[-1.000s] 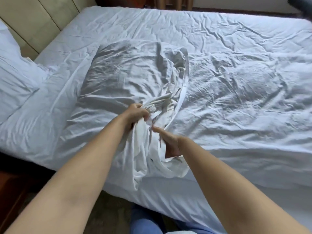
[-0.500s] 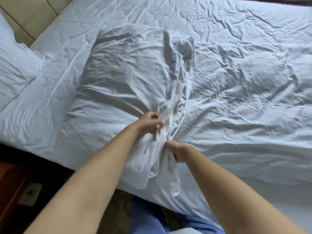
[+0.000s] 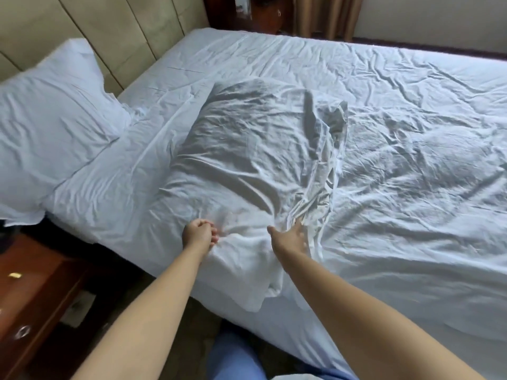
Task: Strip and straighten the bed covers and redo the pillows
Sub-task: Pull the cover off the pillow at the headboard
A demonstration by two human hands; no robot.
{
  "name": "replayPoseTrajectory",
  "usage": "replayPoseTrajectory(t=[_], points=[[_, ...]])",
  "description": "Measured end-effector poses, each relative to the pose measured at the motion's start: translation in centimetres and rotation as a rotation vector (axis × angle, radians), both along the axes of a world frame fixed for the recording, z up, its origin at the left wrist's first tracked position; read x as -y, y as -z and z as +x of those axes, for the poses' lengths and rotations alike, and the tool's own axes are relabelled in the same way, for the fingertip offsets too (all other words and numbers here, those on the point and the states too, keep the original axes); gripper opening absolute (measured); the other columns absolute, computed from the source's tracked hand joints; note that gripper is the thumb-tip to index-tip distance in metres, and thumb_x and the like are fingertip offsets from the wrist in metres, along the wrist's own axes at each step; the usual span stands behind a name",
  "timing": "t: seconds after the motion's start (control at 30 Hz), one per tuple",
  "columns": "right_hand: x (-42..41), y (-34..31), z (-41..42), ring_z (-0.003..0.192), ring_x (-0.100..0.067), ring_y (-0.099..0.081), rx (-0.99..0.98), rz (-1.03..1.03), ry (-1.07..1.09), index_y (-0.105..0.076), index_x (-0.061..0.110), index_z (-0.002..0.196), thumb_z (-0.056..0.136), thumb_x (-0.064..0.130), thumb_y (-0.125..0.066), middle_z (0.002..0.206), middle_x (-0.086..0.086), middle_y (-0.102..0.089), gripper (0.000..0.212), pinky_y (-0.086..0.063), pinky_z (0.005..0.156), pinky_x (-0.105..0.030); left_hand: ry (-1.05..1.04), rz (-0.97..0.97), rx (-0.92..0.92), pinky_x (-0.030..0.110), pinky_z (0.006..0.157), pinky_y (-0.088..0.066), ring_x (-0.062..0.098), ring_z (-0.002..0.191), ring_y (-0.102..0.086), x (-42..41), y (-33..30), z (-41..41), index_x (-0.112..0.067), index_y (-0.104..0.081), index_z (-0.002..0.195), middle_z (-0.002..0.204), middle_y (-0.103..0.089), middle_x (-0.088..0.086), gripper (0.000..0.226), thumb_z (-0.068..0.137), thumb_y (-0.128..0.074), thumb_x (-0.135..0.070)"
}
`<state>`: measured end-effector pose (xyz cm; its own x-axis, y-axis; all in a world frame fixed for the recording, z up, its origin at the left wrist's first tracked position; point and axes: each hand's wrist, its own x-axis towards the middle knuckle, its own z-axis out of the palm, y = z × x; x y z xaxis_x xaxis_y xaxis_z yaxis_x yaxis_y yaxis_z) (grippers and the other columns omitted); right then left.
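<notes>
A white pillow (image 3: pixel 247 160) in a creased case lies across the middle of the bed, its loose open end bunched toward the near edge and hanging over it. My left hand (image 3: pixel 199 234) sits against the pillow's near left end with its fingers curled, and no fabric shows in its grip. With straight fingers and the thumb spread, my right hand (image 3: pixel 290 237) touches the bunched folds of the case's open end. A second white pillow (image 3: pixel 49 119) leans at the head of the bed on the left. The wrinkled white sheet (image 3: pixel 411 111) covers the mattress.
A padded beige headboard (image 3: pixel 109 28) runs along the far left. A dark wooden nightstand (image 3: pixel 33 297) with metal pulls stands beside the bed at lower left. Brown curtains (image 3: pixel 326 15) hang beyond the far side. My blue-clad leg (image 3: pixel 236 357) is against the near edge.
Both hands have let go of the gathered pillowcase end and moved apart. The loose end now lies on the bed edge. The view has pulled back and tilted up.
</notes>
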<state>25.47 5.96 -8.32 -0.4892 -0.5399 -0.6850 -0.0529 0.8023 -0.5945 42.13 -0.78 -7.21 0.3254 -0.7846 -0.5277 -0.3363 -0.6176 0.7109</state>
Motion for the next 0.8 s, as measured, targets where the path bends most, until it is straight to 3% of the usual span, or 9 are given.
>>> replayPoseTrajectory(t=[0.1,0.23,0.3,0.37,0.47,0.6,0.7,0.8], points=[[-0.2,-0.4,1.9,0.138,-0.036,-0.03,-0.002,-0.003,0.033,-0.002,0.02,0.153,0.089,0.037,-0.061,0.156,-0.015,-0.017,0.089,-0.03,0.109,-0.042,0.025,0.029,0.169,0.033,0.068,-0.052,0.028,0.073,-0.058,0.3,1.2,4.7,-0.009,-0.064,0.092,0.095,-0.066,0.014,0.022,0.092,-0.042,-0.011],[-1.1,-0.8,5.4,0.13,-0.037,-0.04,-0.062,0.049,0.055,0.005,0.026,0.152,0.088,0.035,-0.06,0.154,-0.016,-0.012,0.092,-0.038,0.102,-0.041,0.206,0.091,0.354,0.039,0.091,-0.046,0.035,0.111,-0.052,1.2,2.1,9.7,-0.014,-0.054,0.125,0.128,-0.052,0.013,0.036,0.09,-0.045,-0.007],[-1.3,-1.2,7.7,0.137,-0.037,-0.027,-0.231,0.122,0.005,0.003,0.025,0.152,0.088,0.042,-0.059,0.154,-0.019,-0.008,0.09,-0.031,0.107,-0.043,0.394,0.072,0.455,0.041,0.098,-0.045,0.034,0.118,-0.048,1.4,2.5,11.8,-0.021,-0.042,0.138,0.138,-0.038,0.012,0.053,0.087,-0.05,-0.007],[-0.9,-1.3,10.2,0.145,-0.036,-0.005,-0.442,0.154,-0.117,0.001,0.025,0.152,0.09,0.047,-0.053,0.156,-0.019,0.004,0.085,-0.015,0.115,-0.046,0.659,0.061,0.566,0.04,0.101,-0.042,0.031,0.126,-0.04,1.8,2.9,13.4,-0.026,-0.024,0.148,0.144,-0.025,0.008,0.071,0.085,-0.054,-0.008],[-0.1,-0.9,13.4,0.145,-0.03,0.018,-0.651,0.073,-0.401,-0.005,0.028,0.152,0.091,0.048,-0.047,0.157,-0.011,0.017,0.076,0.009,0.117,-0.046,0.985,0.04,0.74,0.04,0.109,-0.033,0.029,0.14,-0.018,2.3,3.5,15.0,-0.028,-0.005,0.151,0.154,-0.005,0.005,0.087,0.085,-0.059,-0.011],[1.1,-0.4,17.5,0.146,-0.032,0.014,-0.732,-0.003,-0.76,-0.004,0.028,0.151,0.086,0.06,-0.052,0.158,-0.01,0.012,0.087,0.005,0.119,-0.046,1.142,0.026,0.856,0.045,0.117,-0.018,0.032,0.145,0.009,2.8,4.9,17.2,-0.033,0.015,0.149,0.156,0.02,0.006,0.105,0.083,-0.063,-0.008],[1.2,0.9,19.5,0.144,-0.034,0.022,-0.81,0.031,-1.0,0.01,0.028,0.152,0.082,0.06,-0.06,0.157,-0.011,0.022,0.105,0.011,0.117,-0.051,1.149,0.004,0.852,0.049,0.118,-0.01,0.032,0.145,0.012,3.6,5.9,18.7,-0.038,0.021,0.146,0.155,0.025,0.005,0.106,0.085,-0.058,-0.004],[1.2,2.3,19.9,0.142,-0.036,0.026,-0.898,0.104,-1.142,0.019,0.028,0.15,0.083,0.047,-0.067,0.155,-0.014,0.028,0.11,0.015,0.113,-0.055,1.166,-0.018,0.845,0.051,0.117,-0.012,0.034,0.145,0.006,5.0,7.0,20.1,-0.041,0.023,0.144,0.155,0.024,0.006,0.102,0.088,-0.056,-0.009]])
